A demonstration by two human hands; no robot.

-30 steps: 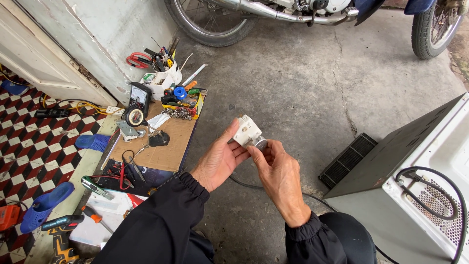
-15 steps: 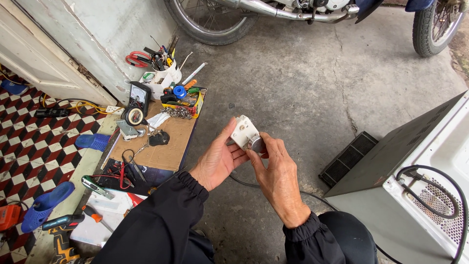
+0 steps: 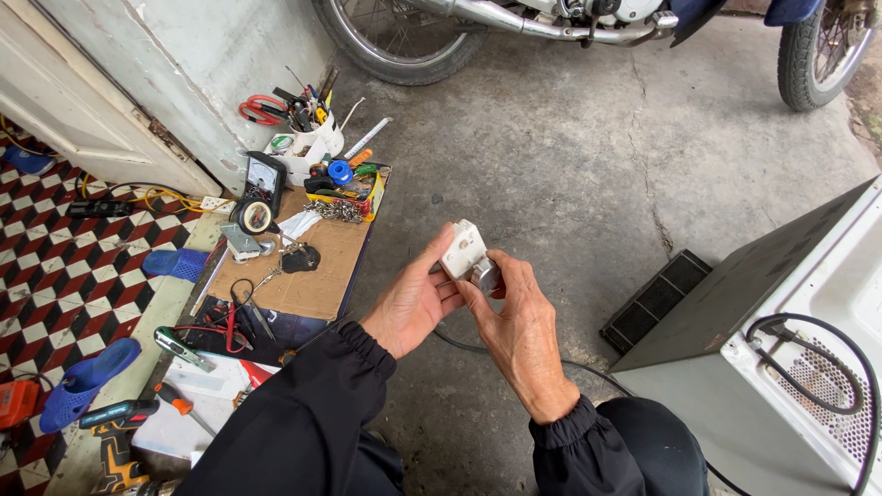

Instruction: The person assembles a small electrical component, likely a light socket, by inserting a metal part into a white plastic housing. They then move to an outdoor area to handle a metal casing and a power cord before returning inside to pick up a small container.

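White small part [image 3: 462,249] gripped by both hands, left hand [image 3: 413,303], right hand [image 3: 519,326], cardboard [image 3: 312,276] of tools nearby

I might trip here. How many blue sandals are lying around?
2 in full view: one blue sandal beside the cardboard, another blue sandal lower left on the tiles. A blue shape at the doorway may be a third.

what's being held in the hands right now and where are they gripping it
Both hands hold one small white boxy part. The left hand grips its lower left side; the right hand pinches the round grey metal piece on its right end.
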